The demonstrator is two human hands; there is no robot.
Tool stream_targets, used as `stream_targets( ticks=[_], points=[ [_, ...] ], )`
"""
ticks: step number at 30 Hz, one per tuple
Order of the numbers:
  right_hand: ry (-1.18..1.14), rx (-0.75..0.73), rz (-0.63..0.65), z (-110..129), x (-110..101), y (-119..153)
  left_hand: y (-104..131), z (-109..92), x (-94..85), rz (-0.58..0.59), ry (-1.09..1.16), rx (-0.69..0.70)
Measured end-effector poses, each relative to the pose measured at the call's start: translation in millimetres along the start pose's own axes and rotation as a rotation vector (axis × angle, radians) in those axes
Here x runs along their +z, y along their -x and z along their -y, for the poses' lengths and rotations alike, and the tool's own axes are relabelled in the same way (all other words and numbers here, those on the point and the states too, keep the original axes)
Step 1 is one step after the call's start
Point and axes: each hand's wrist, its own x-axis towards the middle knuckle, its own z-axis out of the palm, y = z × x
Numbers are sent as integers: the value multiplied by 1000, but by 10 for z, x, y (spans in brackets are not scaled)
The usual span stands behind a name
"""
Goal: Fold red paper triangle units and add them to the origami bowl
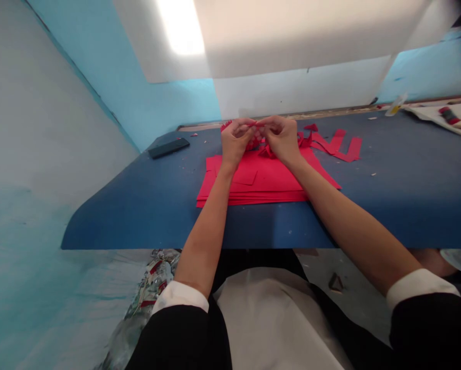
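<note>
Pale cloth (276, 318) covers my lap, between two black sleeves (176, 336) with white cuffs. Beyond it, my bare forearms reach over the blue bench (137, 190). My left hand (236, 140) and right hand (283, 136) meet above the far part of a red paper stack (276, 177), thumbs and forefingers pinching a small red piece (257, 124) between them. Its visible sliver runs crosswise, from one hand to the other; my fingers hide the rest, so I cannot tell which end leads. The stack's front edge runs roughly along the bench's front edge. Red strips (353, 149) lie at angles just to the right of the stack. Well to its left, a dark flat slab (169, 148) lies slantwise, its long axis pointing away and rightward.
</note>
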Motion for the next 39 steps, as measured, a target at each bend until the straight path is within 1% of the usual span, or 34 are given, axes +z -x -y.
stream_targets(
  ticks=[3, 5, 10, 12, 14, 18, 23, 27, 29, 35, 39],
  points=[
    [1, -13, -17, -46, -14, -21, -1, -18, 1, 61, 35, 31],
    [11, -19, -28, -51, -18, -18, -5, -14, 0, 73, 32, 37],
    [-20, -23, -18, 21, 0, 12, -17, -6, 6, -30, 13, 29],
    [-49, -44, -25, 39, -2, 9, -15, -16, 10, -49, 12, 23],
    [-53, -45, -45, 38, -14, -4, -7, -32, 14, -51, 5, 13],
    [-10, 7, -65, 0, -41, -32, 16, -66, 24, -50, -6, -15],
    [7, 20, -67, -62, -40, -49, 39, -100, 39, -53, 15, -21],
    [52, 14, -49, -84, -55, -52, 38, -98, 44, -76, -23, -51],
    [58, 7, -50, -72, -61, -48, 30, -83, 43, -82, -38, -56],
    [55, 16, -111, 33, -40, -12, 15, -52, 36, -59, -36, -67],
    [35, 24, -104, 65, -33, 3, 33, -82, 48, -48, -19, -73]
  ],
)
